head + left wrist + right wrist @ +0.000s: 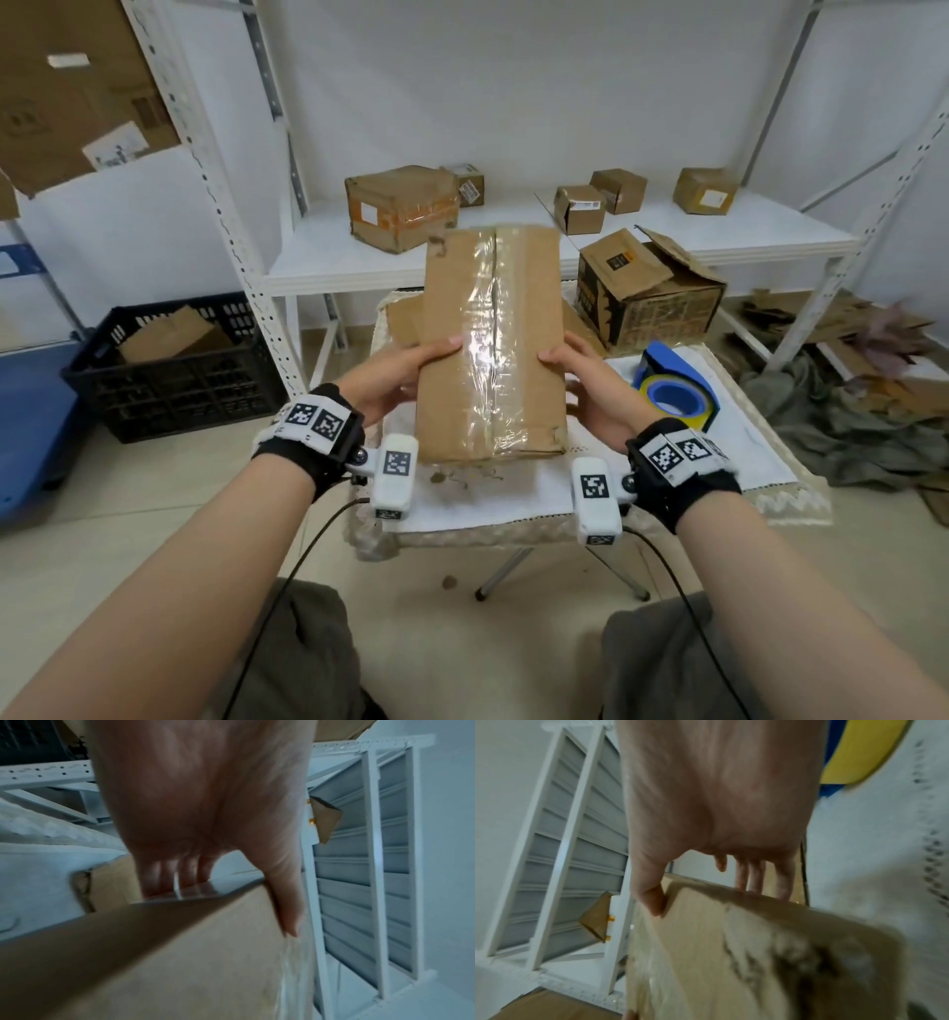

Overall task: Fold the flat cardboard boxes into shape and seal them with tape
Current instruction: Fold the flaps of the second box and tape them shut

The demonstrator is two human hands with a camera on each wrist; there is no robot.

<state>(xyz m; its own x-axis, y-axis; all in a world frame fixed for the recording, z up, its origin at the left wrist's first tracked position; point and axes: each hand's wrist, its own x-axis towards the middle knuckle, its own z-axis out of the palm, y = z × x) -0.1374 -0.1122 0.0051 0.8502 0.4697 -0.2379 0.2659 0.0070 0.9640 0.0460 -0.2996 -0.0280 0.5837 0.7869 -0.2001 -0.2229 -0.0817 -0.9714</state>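
Note:
A folded brown cardboard box point(492, 339), its centre seam covered with clear tape, is held up over the small table point(719, 462). My left hand point(405, 367) grips its left side, thumb on the taped face and fingers behind. My right hand point(585, 380) grips the right side the same way. The left wrist view shows the thumb point(285, 902) on the box point(192, 953) and the fingers under its edge. The right wrist view shows the thumb point(652, 898) pressed on the box point(731, 953). A blue and yellow tape dispenser point(675, 385) lies on the table to the right.
Flat cardboard point(405, 318) lies on the table behind the held box. An open printed box point(647, 293) stands at the far right of the table. A white shelf point(513, 246) carries several small boxes. A black crate point(174, 360) sits on the floor at left.

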